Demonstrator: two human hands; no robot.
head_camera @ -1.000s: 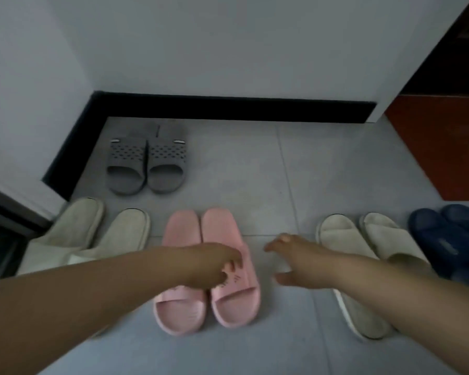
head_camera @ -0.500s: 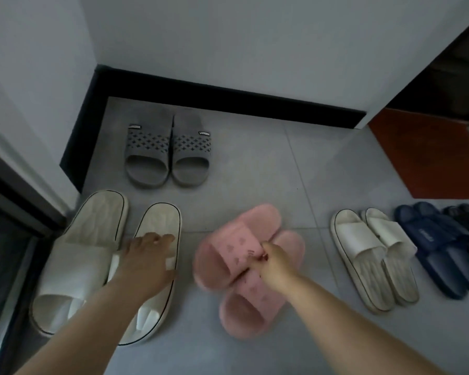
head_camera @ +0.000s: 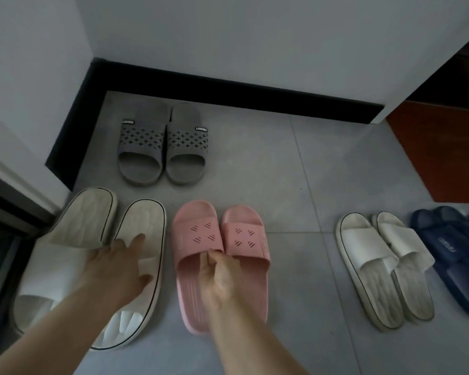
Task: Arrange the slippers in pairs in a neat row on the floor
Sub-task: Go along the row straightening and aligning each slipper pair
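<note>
The right hand (head_camera: 220,270) pinched the straps of the pink slippers (head_camera: 198,234) together. The left hand (head_camera: 119,263) lay spread on a cream slipper (head_camera: 144,226), covering its strap. The navy slippers (head_camera: 450,239) were cut off.

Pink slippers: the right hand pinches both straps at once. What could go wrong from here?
1. The right hand pinches only the inner strap edges of the pink slippers, so one may slip free and the pair may splay apart.
2. They lie close beside the cream slipper under the left hand; a sideways push could knock it askew.
</note>
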